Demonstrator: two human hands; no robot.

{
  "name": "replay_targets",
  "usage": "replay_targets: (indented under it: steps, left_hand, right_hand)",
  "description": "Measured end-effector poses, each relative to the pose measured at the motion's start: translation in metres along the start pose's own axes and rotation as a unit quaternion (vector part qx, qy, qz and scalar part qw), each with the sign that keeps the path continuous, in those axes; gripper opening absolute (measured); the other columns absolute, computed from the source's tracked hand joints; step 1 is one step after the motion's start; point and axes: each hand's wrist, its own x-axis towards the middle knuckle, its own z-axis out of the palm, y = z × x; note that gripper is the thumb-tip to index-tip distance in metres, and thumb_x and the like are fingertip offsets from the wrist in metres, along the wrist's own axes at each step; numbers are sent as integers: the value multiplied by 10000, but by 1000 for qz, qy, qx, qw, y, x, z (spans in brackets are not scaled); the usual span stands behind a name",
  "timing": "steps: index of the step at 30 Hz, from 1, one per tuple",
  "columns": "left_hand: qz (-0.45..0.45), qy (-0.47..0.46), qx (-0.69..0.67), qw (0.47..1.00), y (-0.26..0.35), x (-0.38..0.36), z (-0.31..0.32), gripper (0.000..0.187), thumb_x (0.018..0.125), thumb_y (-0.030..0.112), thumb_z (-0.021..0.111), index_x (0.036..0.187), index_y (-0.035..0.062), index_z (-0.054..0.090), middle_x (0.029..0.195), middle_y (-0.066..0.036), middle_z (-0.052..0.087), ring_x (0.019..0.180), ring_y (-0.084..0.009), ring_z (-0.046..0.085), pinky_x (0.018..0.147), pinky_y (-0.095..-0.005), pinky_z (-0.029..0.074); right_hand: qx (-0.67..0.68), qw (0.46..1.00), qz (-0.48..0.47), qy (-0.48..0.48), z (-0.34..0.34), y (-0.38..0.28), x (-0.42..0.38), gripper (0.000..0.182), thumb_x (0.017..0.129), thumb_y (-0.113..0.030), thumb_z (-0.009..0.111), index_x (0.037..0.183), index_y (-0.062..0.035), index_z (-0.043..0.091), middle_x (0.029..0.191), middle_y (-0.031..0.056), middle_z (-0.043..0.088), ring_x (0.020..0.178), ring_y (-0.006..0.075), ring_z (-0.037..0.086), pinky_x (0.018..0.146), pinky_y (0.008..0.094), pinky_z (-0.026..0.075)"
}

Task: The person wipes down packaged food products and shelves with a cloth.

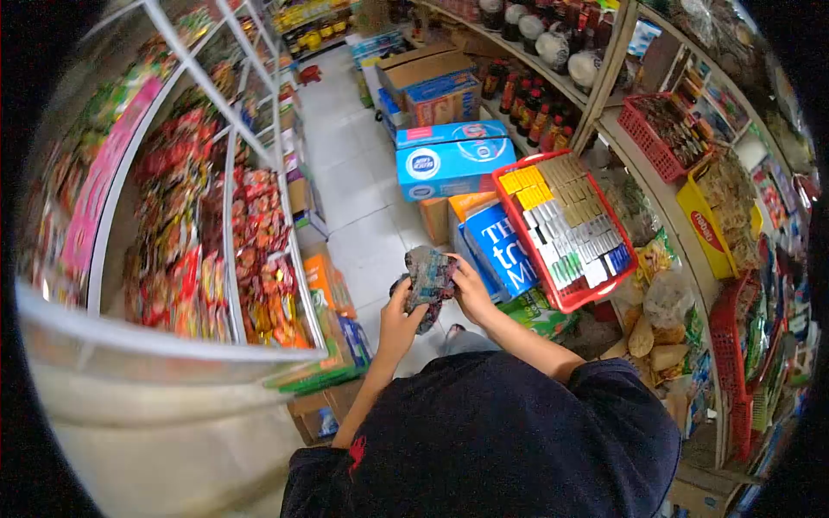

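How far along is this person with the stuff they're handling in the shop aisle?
Done: the red basket on the right shelf already looks filled with neat rows of small packs. In hand: both the left hand and right hand grip a dark bundle over the floor. Left: that bundle is not yet set down anywhere.

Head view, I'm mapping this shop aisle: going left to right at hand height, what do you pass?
Snack packets on the white rack → left hand → dark cloth bundle held in both hands → right hand → red basket of small packs → yellow basket.
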Motion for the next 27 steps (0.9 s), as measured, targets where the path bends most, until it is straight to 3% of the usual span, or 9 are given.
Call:
replay_targets:
  steps: [4,5,9,10,12,14,17,21,27]
  left_hand:
    - [6,8,24,1000,-3,86,9,530,684,-9,545,1194,-44,405,1056,-112,544,940,-183,530,831,-291,413]
    - [98,14,85,991,-2,106,16,485,690,-28,500,1168,-49,423,1057,-115,540,948,-194,530,843,-301,407]
    - [12,-79,-82,993,-16,163,49,407,706,-42,505,1108,-24,448,999,-110,539,943,-204,527,805,-299,421]
    - [-101,-183,-95,973,-26,170,51,394,707,-34,521,1093,-22,444,974,-96,542,923,-186,526,784,-284,422]
    - [-224,-322,-108,914,-20,184,62,366,713,-10,545,1062,-15,437,939,-73,543,852,-145,521,727,-256,421]
    - [-141,-476,15,868,-7,217,64,280,730,19,546,998,1,467,865,-56,554,765,-121,536,668,-240,425]
    - [-216,-593,110,768,57,286,70,295,773,72,559,1062,10,545,828,-84,610,833,-140,574,755,-256,443]
    - [76,-838,-6,540,142,354,66,346,775,102,582,1109,25,531,929,-102,610,897,-225,567,848,-344,417]
    - [192,-880,-241,362,197,415,40,173,836,199,529,953,80,575,880,-83,562,843,-235,526,761,-333,411]
  right_hand:
    - [-75,994,19,-72,-24,-18,60,529,822,-400,488,1212,-60,382,1088,45,501,989,140,482,814,289,402]
    - [-58,991,-3,-120,-24,-30,70,530,833,-411,460,1222,-60,382,1123,56,481,1017,152,473,864,307,378]
    - [-230,965,-121,-21,-35,-33,98,483,853,-312,494,1264,-84,381,1252,100,389,1165,179,340,994,327,239]
    - [-232,962,-130,60,-44,-34,106,484,833,-287,533,1255,-91,399,1223,98,419,1138,176,369,975,314,265]
    - [-28,989,-41,143,-62,-49,118,466,770,-205,629,1194,-89,474,1106,81,519,1028,158,463,893,286,357]
    - [-99,968,-70,221,-87,-44,133,388,727,-141,656,1088,-70,533,1017,61,557,948,141,502,837,277,398]
    - [-150,940,-102,288,-100,-36,170,413,686,-98,682,1068,-63,529,996,57,556,948,146,500,845,279,392]
    - [-168,912,-97,361,-105,-6,262,723,596,-142,746,1209,-40,377,1076,110,498,1003,194,472,866,301,384]
    - [-157,925,9,347,-118,25,400,723,537,-157,772,1161,-20,435,1039,124,542,982,186,503,844,289,404]
